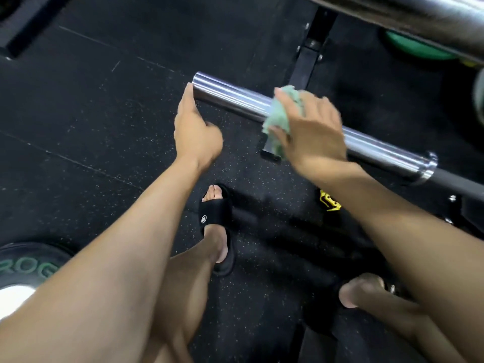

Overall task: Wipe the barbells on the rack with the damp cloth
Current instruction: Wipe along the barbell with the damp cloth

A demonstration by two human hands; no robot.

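Observation:
A chrome barbell sleeve (235,96) runs from centre to lower right, ending at a collar (427,170). My right hand (311,129) presses a pale green damp cloth (281,119) around the middle of the sleeve. My left hand (195,129) rests against the sleeve's free end, fingertips touching it, holding nothing. A second chrome barbell (408,19) crosses the upper right corner, blurred and close to the camera.
Black speckled rubber floor (104,113) lies below. A black rack upright (311,53) stands behind the sleeve. A black weight plate with green lettering (28,265) lies at the lower left, a green plate (416,47) at the upper right. My feet in black slides (216,218) stand beneath.

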